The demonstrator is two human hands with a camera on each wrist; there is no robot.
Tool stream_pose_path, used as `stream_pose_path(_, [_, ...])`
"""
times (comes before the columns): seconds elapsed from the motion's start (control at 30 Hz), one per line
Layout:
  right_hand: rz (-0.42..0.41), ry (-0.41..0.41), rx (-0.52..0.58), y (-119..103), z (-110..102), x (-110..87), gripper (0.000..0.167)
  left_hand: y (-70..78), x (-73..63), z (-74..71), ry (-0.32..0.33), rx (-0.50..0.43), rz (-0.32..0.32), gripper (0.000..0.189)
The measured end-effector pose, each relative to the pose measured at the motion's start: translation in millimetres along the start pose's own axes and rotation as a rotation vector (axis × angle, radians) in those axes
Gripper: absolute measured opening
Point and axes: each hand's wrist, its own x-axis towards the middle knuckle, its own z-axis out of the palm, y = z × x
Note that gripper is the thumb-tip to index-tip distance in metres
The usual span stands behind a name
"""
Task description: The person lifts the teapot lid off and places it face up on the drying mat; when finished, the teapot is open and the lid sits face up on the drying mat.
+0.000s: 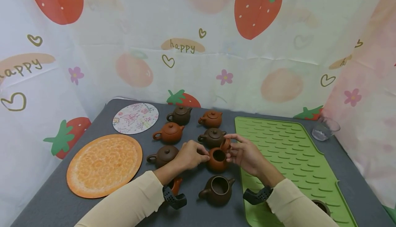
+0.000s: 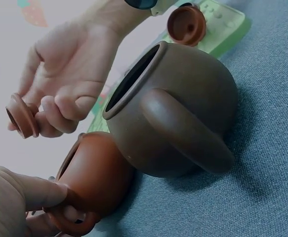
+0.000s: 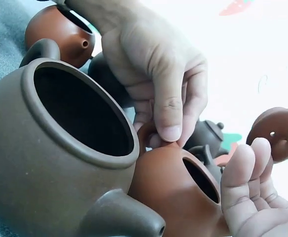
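Observation:
My left hand (image 1: pixel 190 155) pinches the handle of a small reddish-brown teapot (image 1: pixel 217 166) standing on the dark cloth, its round mouth uncovered. In the right wrist view the thumb (image 3: pixel 169 111) presses on top of that handle. My right hand (image 1: pixel 249 156) holds the small reddish lid (image 1: pixel 226 145) tilted up on edge, just above the teapot's far right side. The lid's hollow underside and rim (image 2: pixel 21 116) show in the left wrist view. Nearer to me stands an open dark brown teapot (image 1: pixel 213 199) without its lid, handle to the left, spout to the right.
Several lidded teapots, dark brown (image 1: pixel 213 137) and reddish (image 1: pixel 169 133), stand in two columns behind. Another reddish teapot (image 1: pixel 176 185) is partly hidden under my left forearm. A green mat (image 1: pixel 278 144) lies right, a glass cup (image 1: pixel 323 131) beyond it; two round mats (image 1: pixel 103 165) lie left.

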Motion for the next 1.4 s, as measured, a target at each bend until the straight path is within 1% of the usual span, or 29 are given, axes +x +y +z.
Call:
stream_pose_path(0.13, [-0.022,-0.022,0.021,-2.9,2.3,-1.6,0.028,0.3,-0.1,-0.3,-0.003,-0.002,-0.001,0.006])
stream_pose_path(0.23, [-0.034,-0.002,0.005,-6.1,3.9,-3.2,0.029,-0.2,-0.1,0.0,-0.007,-0.008,-0.003,0.006])
stream_pose_path(0.3, [-0.046,0.009,-0.025,-8.3,4.4,-4.3,0.03,-0.5,0.0,-0.3,-0.009,-0.01,-0.006,0.006])
stream_pose_path(0.43, [-0.077,0.008,-0.122,-13.5,3.0,-8.1,0.046,-1.5,0.4,-0.2,-0.011,-0.012,-0.006,0.005])
stream_pose_path(0.53, [-0.093,-0.002,-0.207,-17.7,1.7,-12.7,0.054,-1.9,-0.1,-0.7,-0.012,-0.013,-0.001,0.004])
stream_pose_path(0.77, [-0.137,-0.034,-0.352,-28.2,-4.1,-26.5,0.05,-1.6,-0.4,-1.3,-0.013,-0.015,0.002,0.004])
stream_pose_path(1.0, [-0.174,0.013,-0.496,-42.3,-16.7,-45.4,0.046,-1.7,-0.1,-0.6,-0.016,-0.003,-0.001,0.005])
stream_pose_path(1.2, [-0.2,0.009,-0.562,-54.3,-26.4,-61.6,0.043,-1.3,-1.0,-1.2,-0.021,-0.008,-0.007,0.006])
stream_pose_path(1.4, [-0.235,-0.021,-0.622,-66.5,-33.8,-74.2,0.043,-0.6,-0.7,-1.6,-0.023,-0.005,-0.016,0.007])
